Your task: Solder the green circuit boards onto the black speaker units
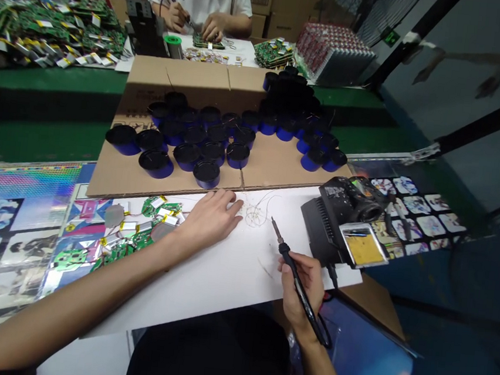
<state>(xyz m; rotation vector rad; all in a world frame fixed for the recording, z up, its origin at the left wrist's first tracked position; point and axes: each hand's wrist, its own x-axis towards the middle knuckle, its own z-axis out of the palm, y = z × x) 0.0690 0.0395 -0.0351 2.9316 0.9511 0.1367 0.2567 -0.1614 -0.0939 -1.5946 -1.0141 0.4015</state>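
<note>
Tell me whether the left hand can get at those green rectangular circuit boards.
Probably yes: the bare left hand rests on a white sheet, and the green rectangular circuit boards lie just beyond its wrist side, with nothing visible in the way.

Circuit boards (157,207) lie left of a white sheet (223,285), a soldering station (344,214) sits at its right end, and canisters (186,156) stand on cardboard (269,169) behind it.

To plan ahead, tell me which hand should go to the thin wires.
Right, probably: the right hand holds the soldering iron, its tip pointing toward the thin wires. The left hand is closer but holds nothing.
</note>
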